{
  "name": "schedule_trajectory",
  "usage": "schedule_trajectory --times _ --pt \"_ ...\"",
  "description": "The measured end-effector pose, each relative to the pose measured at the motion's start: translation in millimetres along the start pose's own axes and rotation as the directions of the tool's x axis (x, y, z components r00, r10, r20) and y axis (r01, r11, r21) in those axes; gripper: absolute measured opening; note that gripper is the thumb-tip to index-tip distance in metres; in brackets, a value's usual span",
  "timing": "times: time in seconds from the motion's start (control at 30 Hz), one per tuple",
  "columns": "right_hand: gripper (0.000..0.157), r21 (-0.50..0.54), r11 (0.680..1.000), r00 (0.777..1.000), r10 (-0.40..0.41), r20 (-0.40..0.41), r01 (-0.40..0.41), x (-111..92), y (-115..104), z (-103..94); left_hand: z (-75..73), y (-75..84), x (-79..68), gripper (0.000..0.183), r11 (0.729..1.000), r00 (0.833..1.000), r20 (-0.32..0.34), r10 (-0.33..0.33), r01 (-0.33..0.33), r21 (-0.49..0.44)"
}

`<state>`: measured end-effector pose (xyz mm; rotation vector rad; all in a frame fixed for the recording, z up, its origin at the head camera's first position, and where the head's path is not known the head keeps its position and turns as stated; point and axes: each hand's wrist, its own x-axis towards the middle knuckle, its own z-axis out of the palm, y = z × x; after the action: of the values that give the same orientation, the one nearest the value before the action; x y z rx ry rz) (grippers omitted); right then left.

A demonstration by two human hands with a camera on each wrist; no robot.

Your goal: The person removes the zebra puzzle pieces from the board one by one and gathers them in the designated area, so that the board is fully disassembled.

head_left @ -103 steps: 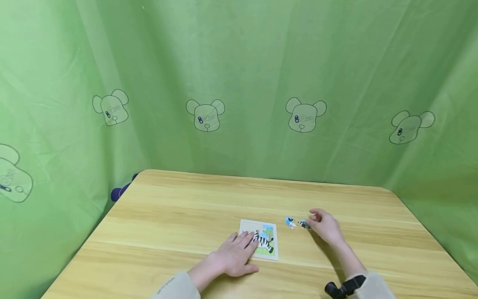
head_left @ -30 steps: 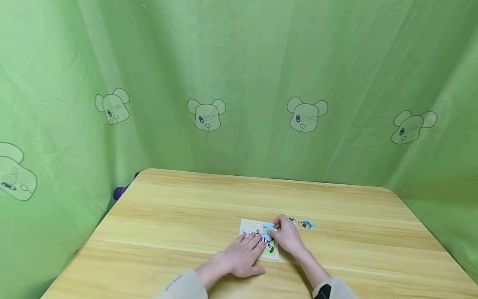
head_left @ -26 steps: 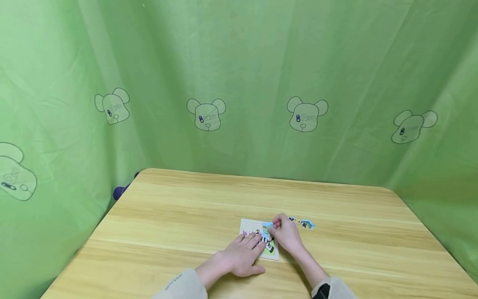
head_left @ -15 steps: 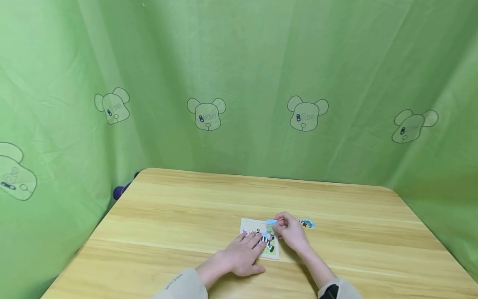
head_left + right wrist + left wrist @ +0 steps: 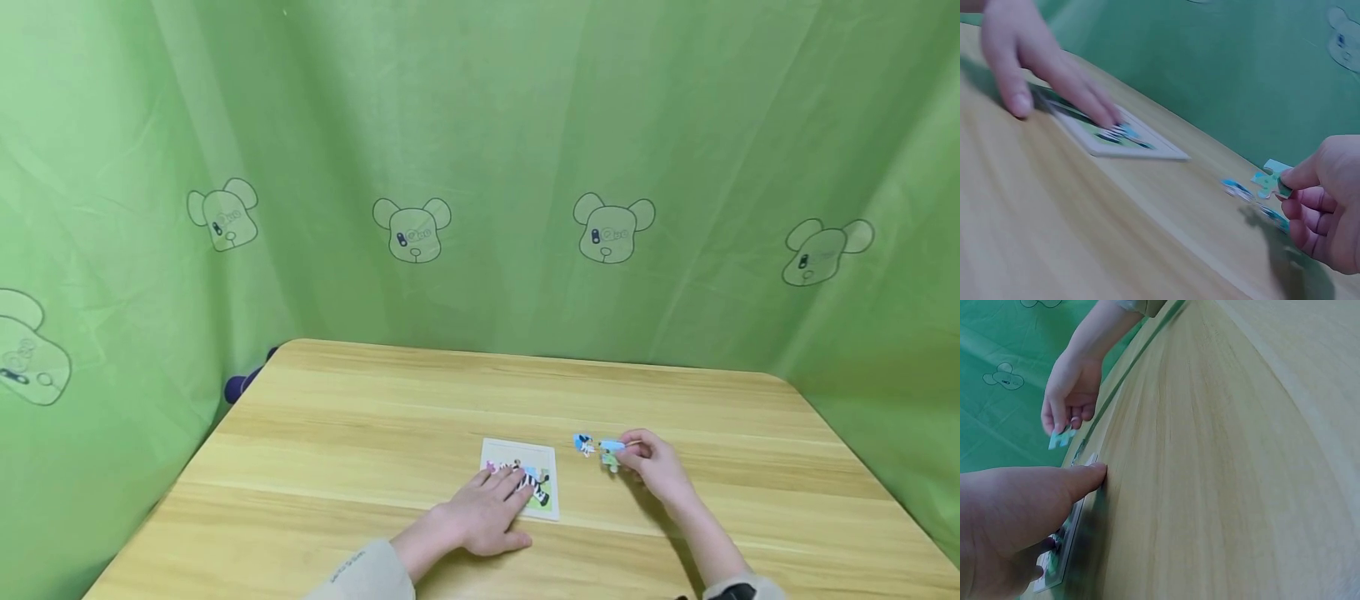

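My left hand (image 5: 487,518) lies flat with straight fingers on a square zebra puzzle board (image 5: 534,451), covering its lower left part. The board has a pale rim, and its top strip is bare of picture. To the right, my right hand (image 5: 658,473) pinches a blue and green puzzle piece (image 5: 612,447) between thumb and fingers, held above the table in the right wrist view. Two loose pieces lie near it: a blue, black and white piece (image 5: 582,443), and a darker piece (image 5: 1274,215) mostly hidden under the held one in the head view.
The wood-grain table (image 5: 337,417) stretches around the board. A green curtain (image 5: 510,125) with bear-head prints hangs behind and at both sides. Something purple (image 5: 236,389) shows past the table's left edge. A black strap (image 5: 733,592) sits on my right wrist.
My right hand went from the loose pieces to the board's upper right, took hold of the blue and green piece there, and carried it right, over the loose pieces. My left hand stayed put.
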<state>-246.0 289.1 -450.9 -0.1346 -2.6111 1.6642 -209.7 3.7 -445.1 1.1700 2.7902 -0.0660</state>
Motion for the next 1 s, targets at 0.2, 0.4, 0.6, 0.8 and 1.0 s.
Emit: schedule_trajectory --times 0.2,0.4,0.6,0.8,1.0 --pt "0.032 -0.064 0.998 0.999 0.004 -0.043 -0.007 5 13 -30.7 0.2 -0.2 -0.1 0.071 1.0 1.0 -0.005 0.001 -0.001 -0.006" --pt "0.031 -0.228 0.973 0.998 0.021 -0.063 -0.035 10 20 -46.4 -1.1 -0.7 0.1 0.072 1.0 1.0 -0.002 0.005 -0.005 -0.005" --pt "0.027 -0.354 0.935 0.998 0.012 -0.065 -0.034 19 17 -44.6 -2.7 -2.0 -0.3 0.072 1.0 1.0 -0.004 0.001 -0.002 -0.014" --pt "0.025 -0.415 0.909 0.996 -0.003 -0.086 -0.033 24 18 -42.0 -2.3 -1.9 -1.4 0.071 1.0 1.0 0.001 0.004 -0.004 -0.019" --pt "0.028 -0.432 0.901 0.997 0.004 -0.081 -0.039 20 19 -41.3 -1.3 -0.7 -0.8 0.072 1.0 1.0 0.0 0.004 -0.004 -0.012"
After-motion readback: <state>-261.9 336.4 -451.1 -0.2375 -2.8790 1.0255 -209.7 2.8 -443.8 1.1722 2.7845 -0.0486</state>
